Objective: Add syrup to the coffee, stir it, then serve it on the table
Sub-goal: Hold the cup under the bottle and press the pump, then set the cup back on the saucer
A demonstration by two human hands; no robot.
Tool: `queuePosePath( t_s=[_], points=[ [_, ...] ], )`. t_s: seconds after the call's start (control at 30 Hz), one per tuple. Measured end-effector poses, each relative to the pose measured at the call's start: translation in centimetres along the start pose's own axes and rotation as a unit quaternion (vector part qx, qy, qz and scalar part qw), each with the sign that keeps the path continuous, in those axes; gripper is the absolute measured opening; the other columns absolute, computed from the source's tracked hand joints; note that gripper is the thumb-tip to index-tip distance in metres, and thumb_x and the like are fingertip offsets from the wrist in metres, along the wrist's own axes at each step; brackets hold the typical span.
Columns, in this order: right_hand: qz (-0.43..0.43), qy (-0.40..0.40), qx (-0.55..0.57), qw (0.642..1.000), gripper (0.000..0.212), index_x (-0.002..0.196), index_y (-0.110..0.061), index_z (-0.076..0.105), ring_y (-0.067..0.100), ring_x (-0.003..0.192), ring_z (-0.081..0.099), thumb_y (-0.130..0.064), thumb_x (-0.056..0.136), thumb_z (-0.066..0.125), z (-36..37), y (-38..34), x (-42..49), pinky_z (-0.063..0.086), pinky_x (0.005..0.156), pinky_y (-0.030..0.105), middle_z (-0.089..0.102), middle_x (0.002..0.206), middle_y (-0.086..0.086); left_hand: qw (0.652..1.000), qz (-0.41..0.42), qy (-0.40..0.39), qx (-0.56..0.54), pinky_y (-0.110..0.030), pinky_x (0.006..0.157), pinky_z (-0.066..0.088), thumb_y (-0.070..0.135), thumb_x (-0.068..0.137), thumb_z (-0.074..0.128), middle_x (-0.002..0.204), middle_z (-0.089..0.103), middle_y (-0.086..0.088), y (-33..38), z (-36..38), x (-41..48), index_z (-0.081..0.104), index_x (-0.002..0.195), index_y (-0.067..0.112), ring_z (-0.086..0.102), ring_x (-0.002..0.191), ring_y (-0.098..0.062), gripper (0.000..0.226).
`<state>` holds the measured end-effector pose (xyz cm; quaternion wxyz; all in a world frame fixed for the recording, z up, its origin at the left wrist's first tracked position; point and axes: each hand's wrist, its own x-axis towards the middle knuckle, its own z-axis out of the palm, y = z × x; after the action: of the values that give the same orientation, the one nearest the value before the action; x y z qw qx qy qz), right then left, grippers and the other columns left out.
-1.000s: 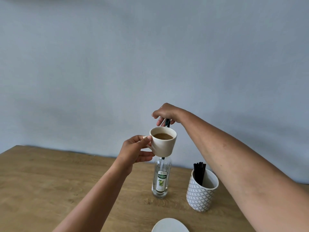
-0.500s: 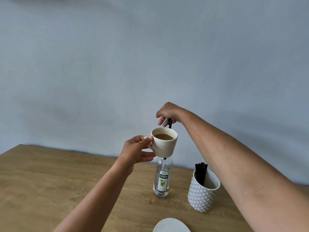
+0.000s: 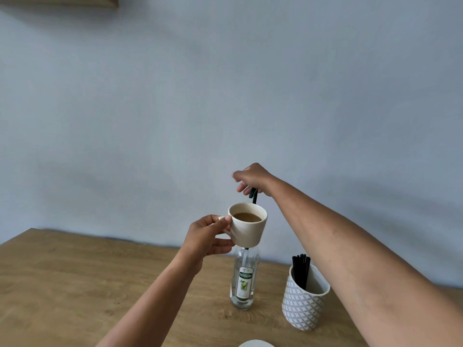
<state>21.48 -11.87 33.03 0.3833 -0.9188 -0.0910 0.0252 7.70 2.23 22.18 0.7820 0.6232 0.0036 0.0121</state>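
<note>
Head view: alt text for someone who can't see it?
The left hand holds a cream mug of coffee by its handle, raised in front of a syrup bottle whose dark pump the right hand grips. A patterned cup of black stirrers stands beside the bottle on the wooden table.

We see a cream cup [image 3: 248, 231] of brown coffee [image 3: 246, 217] before a pale blue-grey wall [image 3: 225, 96]. The clear syrup bottle [image 3: 246, 257] has a white-and-green label [image 3: 246, 281] and a dark green pump [image 3: 253, 195]. Black stirrers [image 3: 300, 269] stand in a holder [image 3: 303, 306] patterned with grey-and-white diamonds, on a light-brown, grained table [image 3: 75, 284].
</note>
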Motion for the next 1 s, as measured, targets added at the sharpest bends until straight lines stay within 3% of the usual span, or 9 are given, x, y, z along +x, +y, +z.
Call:
queuePosePath(
  t_s=[0.2,0.33,0.5,0.67,0.77,0.87,1.0],
  points=[
    [-0.024,0.077,0.109,0.991,0.035,0.089,-0.008,0.068,0.018,0.070,0.063,-0.040,0.080,0.056,-1.0,1.0,-1.1,0.040,0.060,0.028,0.076,0.080,0.005,1.000,0.001,0.000,0.004,-0.039,0.069,0.064,0.032,0.085,0.073,0.097,0.076,-0.017,0.0,0.2,-0.6,0.067,0.093,0.007,0.075,0.081,-0.038,0.027],
    [-0.021,0.103,0.138,0.985,0.024,0.083,-0.014,0.061,0.019,0.066,0.062,-0.036,0.085,0.053,-1.6,3.2,-2.9,0.036,0.055,0.027,0.068,0.080,0.006,1.000,0.000,-0.007,-0.003,-0.038,0.069,0.063,0.030,0.086,0.072,0.094,0.074,-0.015,-0.2,0.4,-0.9,0.065,0.093,0.008,0.074,0.079,-0.037,0.024],
    [-0.001,0.108,0.159,0.981,0.026,0.108,-0.017,0.067,0.016,0.070,0.064,-0.032,0.093,0.051,-1.5,7.6,-7.0,0.039,0.061,0.024,0.074,0.090,0.002,1.000,-0.012,-0.019,-0.007,-0.040,0.072,0.063,0.030,0.086,0.072,0.094,0.074,-0.014,-1.1,0.9,-1.7,0.064,0.093,0.008,0.075,0.079,-0.036,0.024],
    [-0.011,0.072,0.171,0.983,0.026,0.110,-0.019,0.069,0.018,0.083,0.070,-0.029,0.095,0.051,-0.8,11.6,-12.4,0.044,0.076,0.030,0.076,0.098,0.003,0.999,-0.029,-0.037,-0.005,-0.034,0.064,0.062,0.028,0.088,0.071,0.094,0.073,-0.014,-2.5,1.8,-3.0,0.064,0.092,0.009,0.075,0.079,-0.036,0.021],
    [-0.015,0.033,0.193,0.981,0.032,0.110,-0.021,0.071,0.021,0.095,0.071,-0.042,0.097,0.051,0.1,13.7,-15.5,0.047,0.084,0.037,0.076,0.102,0.003,0.998,-0.043,-0.047,0.004,-0.037,0.069,0.063,0.028,0.088,0.070,0.098,0.073,-0.016,-3.9,2.1,-4.0,0.064,0.093,0.009,0.074,0.084,-0.040,0.021],
    [-0.022,-0.021,0.209,0.978,0.045,0.115,-0.027,0.070,0.015,0.099,0.071,-0.060,0.087,0.055,1.3,15.7,-18.1,0.049,0.084,0.034,0.075,0.109,0.001,0.997,-0.063,-0.052,0.000,-0.039,0.073,0.062,0.028,0.088,0.070,0.098,0.073,-0.015,-5.7,2.5,-4.9,0.064,0.094,0.009,0.073,0.083,-0.041,0.021],
    [-0.024,-0.049,0.241,0.969,0.057,0.121,-0.033,0.062,0.010,0.108,0.065,-0.043,0.068,0.080,3.5,18.6,-20.0,0.051,0.085,0.026,0.071,0.117,-0.005,0.995,-0.086,-0.050,-0.016,-0.035,0.065,0.063,0.026,0.087,0.071,0.091,0.073,-0.011,-8.3,2.8,-5.8,0.064,0.099,0.007,0.072,0.083,-0.037,0.022]
  ],
)
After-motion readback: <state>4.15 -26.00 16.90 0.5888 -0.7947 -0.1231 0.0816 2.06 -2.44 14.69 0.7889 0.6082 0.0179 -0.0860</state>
